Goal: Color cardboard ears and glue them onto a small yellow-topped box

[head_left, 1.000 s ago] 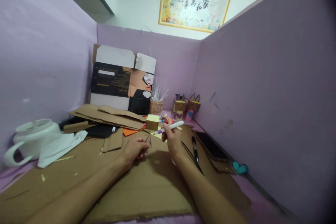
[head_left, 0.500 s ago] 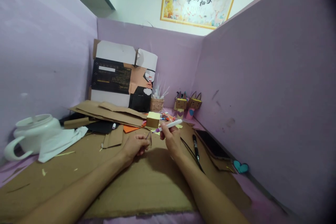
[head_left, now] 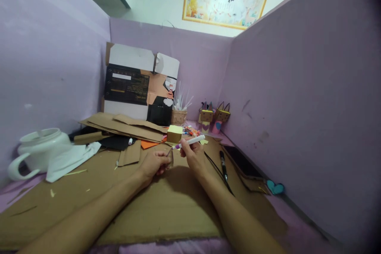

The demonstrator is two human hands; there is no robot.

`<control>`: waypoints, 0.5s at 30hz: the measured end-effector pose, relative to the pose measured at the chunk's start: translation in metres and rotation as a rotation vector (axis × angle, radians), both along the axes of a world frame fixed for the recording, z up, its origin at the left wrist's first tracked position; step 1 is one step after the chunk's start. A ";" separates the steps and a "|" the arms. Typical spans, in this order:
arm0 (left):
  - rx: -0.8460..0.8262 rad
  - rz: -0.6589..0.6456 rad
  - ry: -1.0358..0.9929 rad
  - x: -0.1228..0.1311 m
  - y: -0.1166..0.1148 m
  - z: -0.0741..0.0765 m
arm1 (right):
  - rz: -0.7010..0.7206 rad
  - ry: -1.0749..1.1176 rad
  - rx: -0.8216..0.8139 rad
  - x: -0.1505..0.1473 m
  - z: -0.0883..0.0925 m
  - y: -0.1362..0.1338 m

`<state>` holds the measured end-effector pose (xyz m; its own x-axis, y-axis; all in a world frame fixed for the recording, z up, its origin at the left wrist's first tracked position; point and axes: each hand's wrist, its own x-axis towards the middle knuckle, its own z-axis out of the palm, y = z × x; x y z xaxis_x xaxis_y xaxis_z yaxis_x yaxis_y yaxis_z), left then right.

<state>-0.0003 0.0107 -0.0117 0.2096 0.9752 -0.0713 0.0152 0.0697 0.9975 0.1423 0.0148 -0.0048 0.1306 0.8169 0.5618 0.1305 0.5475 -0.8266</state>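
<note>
A cardboard sheet (head_left: 166, 214) fills the foreground; a printed carton (head_left: 127, 87) leans behind. A white pot (head_left: 44, 149) stands left, a phone (head_left: 242, 161) lies right. The right hand (head_left: 193, 157) and left hand (head_left: 154, 163) sit before a yellow-topped box (head_left: 174, 135), the right clamped on a white marker (head_left: 194, 140), the left pinching a small brown piece (head_left: 171, 160), partly finger-hidden, near the marker's tip.

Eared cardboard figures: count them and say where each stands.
2 in plain view, side by side toward the back right: the purple-hearted figure on the left and the blue-hearted figure on the right. More may be hidden behind them.
</note>
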 end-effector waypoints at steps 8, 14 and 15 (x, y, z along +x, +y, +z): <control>0.013 0.003 0.013 0.000 -0.002 0.000 | -0.006 0.014 -0.005 0.001 -0.002 0.002; 0.028 -0.001 0.013 0.000 0.001 -0.003 | -0.017 -0.015 0.019 0.001 -0.003 0.002; 0.033 0.000 0.015 0.000 0.001 -0.003 | -0.021 -0.020 0.020 0.001 -0.003 0.002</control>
<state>-0.0007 0.0115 -0.0144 0.2083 0.9772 -0.0420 0.0299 0.0366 0.9989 0.1436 0.0168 -0.0076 0.1363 0.8024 0.5810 0.1587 0.5612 -0.8123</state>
